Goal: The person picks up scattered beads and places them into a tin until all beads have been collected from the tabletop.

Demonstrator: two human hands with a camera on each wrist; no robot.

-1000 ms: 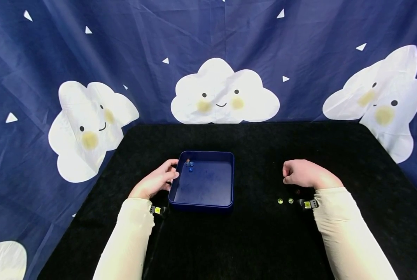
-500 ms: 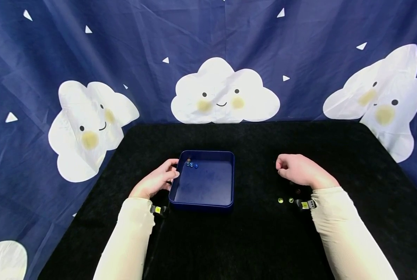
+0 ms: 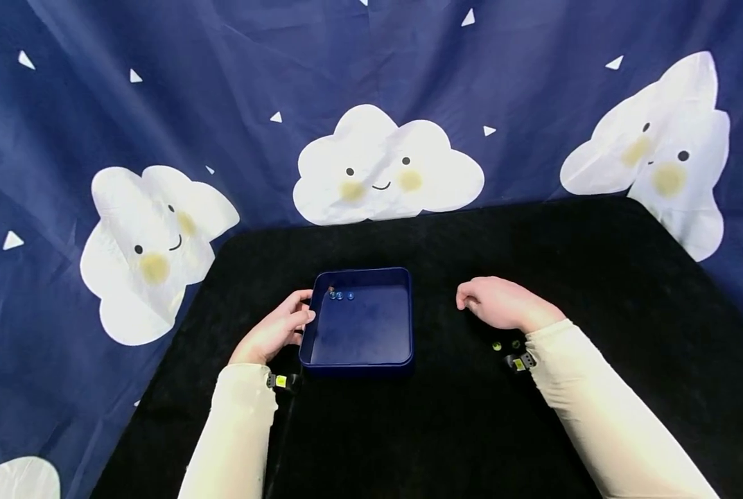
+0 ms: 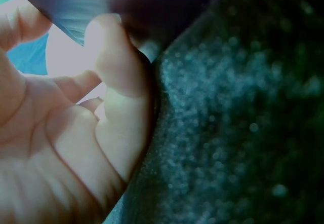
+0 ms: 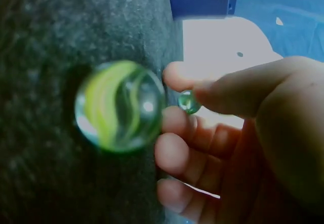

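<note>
My left hand (image 3: 274,330) grips the left wall of a square dark blue tray (image 3: 355,364), with the thumb at the rim. Close up, in the left wrist view, the thumb presses on the dark tray side (image 4: 167,1). Several small marbles, blue ones (image 3: 339,296) and an orange-brown one (image 3: 330,289), lie in the tray's far left corner. Right of the tray, my right hand (image 3: 499,302) hovers over the black cloth. It pinches a small green marble (image 5: 186,102) between thumb and fingers, hidden from the head view. A yellow-green swirled marble (image 5: 120,106) looms large beside those fingers.
Two yellow-green marbles, one left (image 3: 497,346) and one right (image 3: 516,344), lie on the black cloth (image 3: 446,430) near the right wrist. Behind the table hangs a blue curtain (image 3: 253,55) with white smiling clouds.
My right hand has moved left toward the tray. One blue marble in the tray has rolled to the right, away from the others. The left hand stays on the tray; the head view has tilted.
</note>
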